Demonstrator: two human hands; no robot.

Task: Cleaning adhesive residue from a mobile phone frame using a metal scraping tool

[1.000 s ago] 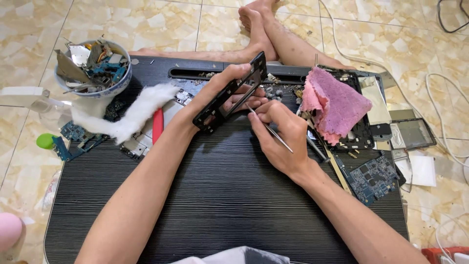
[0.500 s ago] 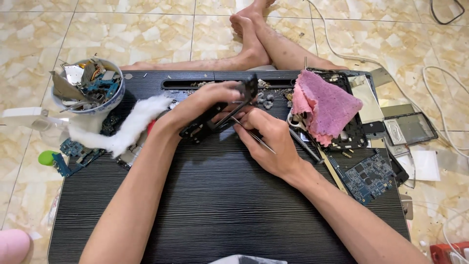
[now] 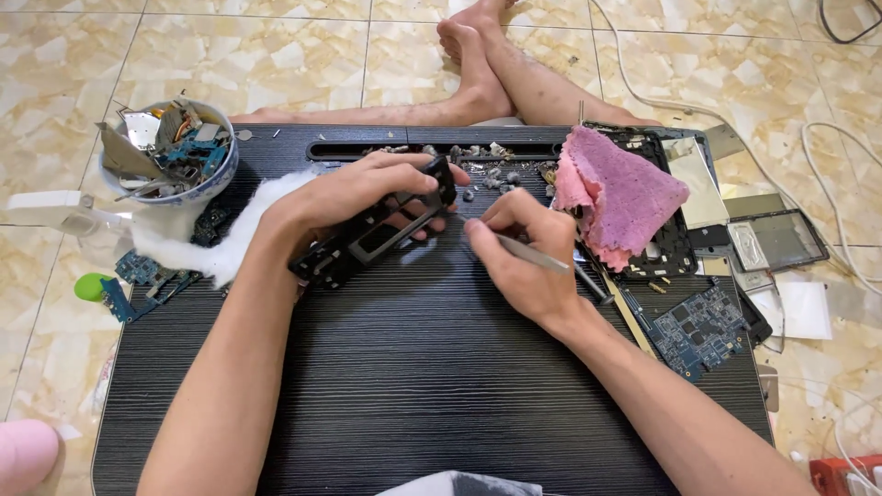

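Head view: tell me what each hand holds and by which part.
The left hand holds a black phone frame by its upper end, fingers wrapped over the edge. The right hand pinches a thin metal tool near its tip, like a pen.

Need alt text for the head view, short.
Left hand holds a black device frame over a black lap table; right hand grips a thin metal tool. Pink cloth, circuit boards and a bowl of parts lie around.
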